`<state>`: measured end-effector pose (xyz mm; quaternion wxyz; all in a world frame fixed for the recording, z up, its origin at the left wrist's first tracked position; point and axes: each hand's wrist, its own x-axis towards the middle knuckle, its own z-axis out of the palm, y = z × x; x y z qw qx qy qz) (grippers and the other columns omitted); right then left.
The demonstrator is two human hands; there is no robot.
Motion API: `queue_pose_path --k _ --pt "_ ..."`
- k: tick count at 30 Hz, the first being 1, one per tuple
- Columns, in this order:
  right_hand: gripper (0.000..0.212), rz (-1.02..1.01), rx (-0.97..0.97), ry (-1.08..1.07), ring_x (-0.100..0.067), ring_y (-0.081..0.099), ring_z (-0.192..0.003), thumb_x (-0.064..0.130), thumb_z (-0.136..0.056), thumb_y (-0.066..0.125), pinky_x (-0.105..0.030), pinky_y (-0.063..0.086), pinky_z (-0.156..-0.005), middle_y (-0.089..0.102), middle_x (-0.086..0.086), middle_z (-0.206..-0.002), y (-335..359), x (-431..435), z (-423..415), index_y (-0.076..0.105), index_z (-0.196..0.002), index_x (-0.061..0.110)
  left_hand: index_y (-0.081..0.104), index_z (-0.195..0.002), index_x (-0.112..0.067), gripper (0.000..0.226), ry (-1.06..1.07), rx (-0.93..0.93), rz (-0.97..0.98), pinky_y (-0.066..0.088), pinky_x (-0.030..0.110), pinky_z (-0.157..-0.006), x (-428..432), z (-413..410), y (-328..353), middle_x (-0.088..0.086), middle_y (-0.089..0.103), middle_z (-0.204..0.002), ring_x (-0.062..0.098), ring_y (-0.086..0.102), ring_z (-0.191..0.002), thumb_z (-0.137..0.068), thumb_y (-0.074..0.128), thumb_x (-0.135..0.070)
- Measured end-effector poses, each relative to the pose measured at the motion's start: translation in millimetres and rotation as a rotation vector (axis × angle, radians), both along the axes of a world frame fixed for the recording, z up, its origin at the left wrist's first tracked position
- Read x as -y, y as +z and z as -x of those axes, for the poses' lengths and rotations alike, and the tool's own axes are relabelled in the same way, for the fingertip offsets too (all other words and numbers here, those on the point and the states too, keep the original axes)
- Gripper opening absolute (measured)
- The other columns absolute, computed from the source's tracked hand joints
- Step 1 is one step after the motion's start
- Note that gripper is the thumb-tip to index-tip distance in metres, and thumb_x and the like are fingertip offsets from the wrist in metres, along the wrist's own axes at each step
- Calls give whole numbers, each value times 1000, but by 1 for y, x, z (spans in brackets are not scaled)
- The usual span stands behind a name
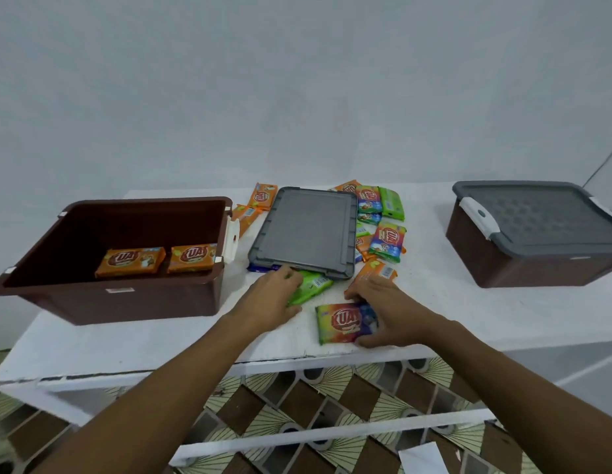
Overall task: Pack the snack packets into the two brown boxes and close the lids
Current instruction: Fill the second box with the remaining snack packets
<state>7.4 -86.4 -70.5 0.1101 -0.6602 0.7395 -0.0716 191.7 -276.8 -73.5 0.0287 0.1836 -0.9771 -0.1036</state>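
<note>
The right hand clamps fingers and thumb across a rainbow packet at the counter's near edge. Beside it, the left hand curls its fingers on a green packet. Just beyond both lies a grey lid among loose packets. Left of the fingers, an open box holds two orange packets; far right stands a lidded box.
</note>
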Motion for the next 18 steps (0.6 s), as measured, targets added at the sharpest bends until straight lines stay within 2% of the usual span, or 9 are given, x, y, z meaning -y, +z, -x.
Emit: queue_pose_path --k 2,4,6,9,11,13,14,16,18 --pt "75 -29 16 -19 -6 40 -115 58 -71 73 -24 38 -102 45 8 -129 2 1 5 43 -133 28 50 -117 -16 33 28 10 -44 51 39 -77 1 2 8 6 56 -113 26 57 -96 -88 59 -31" --pt "74 -57 48 -49 -6 43 -113 51 -72 77 -18 40 -98 44 9 -130 5 -1 13 42 -134 28 55 -114 -14 29 128 -9 -182 52 40 -73 7 4 15 11 62 -105 30 60 -90 -90 50 -29" --pt "69 -73 123 -112 -5 46 -109 44 -74 79 -16 42 -93 47 10 -128 8 -2 18 41 -131 29 62 -104 -8 26 218 -33 -422 55 44 -73 16 3 16 15 68 -99 29 64 -85 -93 46 -25" --pt "54 -69 196 -201 -10 53 -106 38 -79 78 -20 47 -88 52 10 -117 10 1 23 44 -120 30 59 -92 -2 25 274 33 -645 43 38 -66 23 2 18 17 61 -85 23 53 -71 -98 44 -22" --pt "43 -50 212 -216 -14 57 -103 36 -82 76 -21 49 -84 58 5 -117 12 5 26 47 -114 29 55 -88 -12 18 264 86 -640 38 32 -64 20 6 26 10 56 -83 17 49 -70 -98 46 -22" --pt "40 -72 227 -214 -14 57 -102 36 -84 74 -21 49 -84 59 3 -117 15 9 25 50 -115 27 58 -101 -17 10 210 153 -566 43 27 -63 17 11 34 3 62 -94 13 57 -78 -96 54 -24" --pt "39 -82 232 -213 -14 56 -102 35 -84 73 -21 49 -84 59 3 -117 16 11 24 51 -115 26 59 -108 -18 16 180 182 -508 46 25 -64 16 13 38 2 63 -102 13 60 -84 -94 58 -24" --pt "35 -76 257 -229 -15 56 -103 32 -86 72 -24 51 -85 58 3 -117 18 13 25 50 -112 25 59 -111 -14 22 155 211 -442 52 30 -69 15 19 45 5 64 -111 18 63 -92 -91 62 -21" --pt "34 -20 323 -271 -14 57 -104 28 -86 72 -26 53 -85 58 4 -117 26 16 25 51 -112 24 59 -109 -9 20 148 230 -416 56 36 -76 13 23 60 7 66 -109 20 66 -92 -91 61 -18"
